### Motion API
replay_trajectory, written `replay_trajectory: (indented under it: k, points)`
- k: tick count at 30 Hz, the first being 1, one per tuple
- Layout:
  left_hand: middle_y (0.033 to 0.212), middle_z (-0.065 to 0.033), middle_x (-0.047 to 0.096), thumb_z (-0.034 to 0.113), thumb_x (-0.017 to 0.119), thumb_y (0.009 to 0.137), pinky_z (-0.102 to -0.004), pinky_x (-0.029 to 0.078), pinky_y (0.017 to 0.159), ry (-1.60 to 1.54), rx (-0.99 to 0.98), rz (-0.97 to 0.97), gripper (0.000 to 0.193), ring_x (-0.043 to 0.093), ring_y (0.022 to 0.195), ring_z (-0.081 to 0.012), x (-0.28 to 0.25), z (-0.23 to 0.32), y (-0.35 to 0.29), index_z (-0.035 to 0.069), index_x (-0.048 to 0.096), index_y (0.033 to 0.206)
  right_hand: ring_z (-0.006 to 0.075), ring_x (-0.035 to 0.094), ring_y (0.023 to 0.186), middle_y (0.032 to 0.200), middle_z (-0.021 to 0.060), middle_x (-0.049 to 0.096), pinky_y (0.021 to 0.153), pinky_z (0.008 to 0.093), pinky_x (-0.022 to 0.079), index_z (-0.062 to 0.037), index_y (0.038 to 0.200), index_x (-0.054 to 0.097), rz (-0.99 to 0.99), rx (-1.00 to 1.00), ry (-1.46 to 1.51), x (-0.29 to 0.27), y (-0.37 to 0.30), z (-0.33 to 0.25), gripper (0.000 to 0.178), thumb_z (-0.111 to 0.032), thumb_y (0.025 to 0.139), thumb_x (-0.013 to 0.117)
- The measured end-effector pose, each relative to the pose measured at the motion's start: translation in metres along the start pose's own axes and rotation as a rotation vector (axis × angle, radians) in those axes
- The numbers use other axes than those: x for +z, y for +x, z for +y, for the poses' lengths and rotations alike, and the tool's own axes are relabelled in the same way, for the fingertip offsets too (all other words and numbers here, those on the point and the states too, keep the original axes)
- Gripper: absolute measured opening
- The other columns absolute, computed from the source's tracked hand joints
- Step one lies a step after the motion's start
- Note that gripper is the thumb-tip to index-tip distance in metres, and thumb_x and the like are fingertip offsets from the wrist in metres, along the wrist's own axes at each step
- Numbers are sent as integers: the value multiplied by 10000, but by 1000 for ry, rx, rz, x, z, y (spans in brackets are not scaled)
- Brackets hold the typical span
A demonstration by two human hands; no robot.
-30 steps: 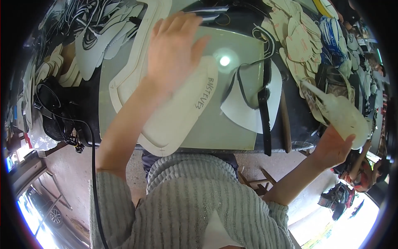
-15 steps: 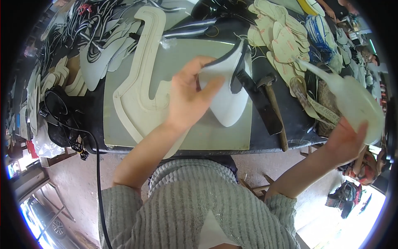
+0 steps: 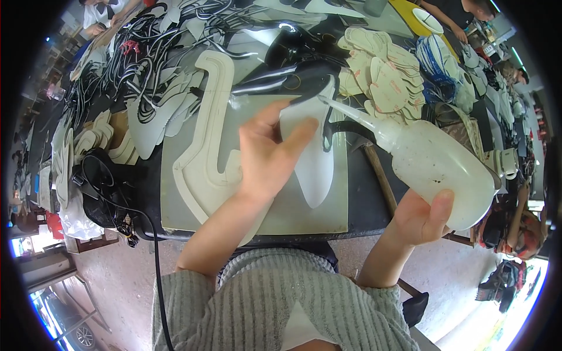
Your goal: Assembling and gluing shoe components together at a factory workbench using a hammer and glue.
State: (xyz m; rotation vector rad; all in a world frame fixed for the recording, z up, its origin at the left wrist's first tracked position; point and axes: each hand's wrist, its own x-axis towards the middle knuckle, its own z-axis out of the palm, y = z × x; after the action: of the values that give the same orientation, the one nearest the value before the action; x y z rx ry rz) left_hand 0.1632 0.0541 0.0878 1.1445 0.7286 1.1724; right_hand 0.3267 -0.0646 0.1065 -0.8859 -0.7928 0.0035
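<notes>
l hand gripping 1 wht piece, r hand gripping 1 squeeze btl

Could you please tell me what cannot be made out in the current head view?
In the head view:
Left hand: some fingers are hidden behind the white curved panel.
Right hand: most fingers are hidden behind the squeeze bottle.
Cream template: partly covered by the left hand and forearm.
Nozzle tip: too small to tell whether it touches the panel.
Person in white: cut off by the upper edge.
</notes>
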Motion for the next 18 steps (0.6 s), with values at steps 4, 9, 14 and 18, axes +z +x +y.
replay_trajectory:
  k: [4,9,14,18]
  points:
    - [797,-8,672,60,675,856,-201,430,568,-147,-124,-22,158,546,658,-34,4,2,2,-30,688,986,387,577,1134,1275,207,543,978,515,482,27,1371,418,1,85,293,8,19,-5,640,-171,797,619]
    - [743,21,640,103,651,896,-205,386,536,-75,-72,6,139,494,627,-22,10,1,1,-19,693,948,390,575,1127,1267,223,531,976,507,488,36,1373,405,176,-53,-93,1,30,-5,649,-158,795,629]
    - [701,35,613,127,628,918,-207,356,515,39,-25,11,160,458,612,-14,14,4,0,-19,688,939,383,609,1046,1174,229,552,923,507,510,19,1273,420,54,-106,-127,19,8,-10,644,-260,754,680]
    - [683,40,600,99,616,922,-203,348,507,92,35,0,137,451,604,-11,14,2,-2,-22,678,926,353,637,967,1077,212,573,848,477,542,4,1184,345,-43,-150,-242,26,2,-11,738,-391,717,759]
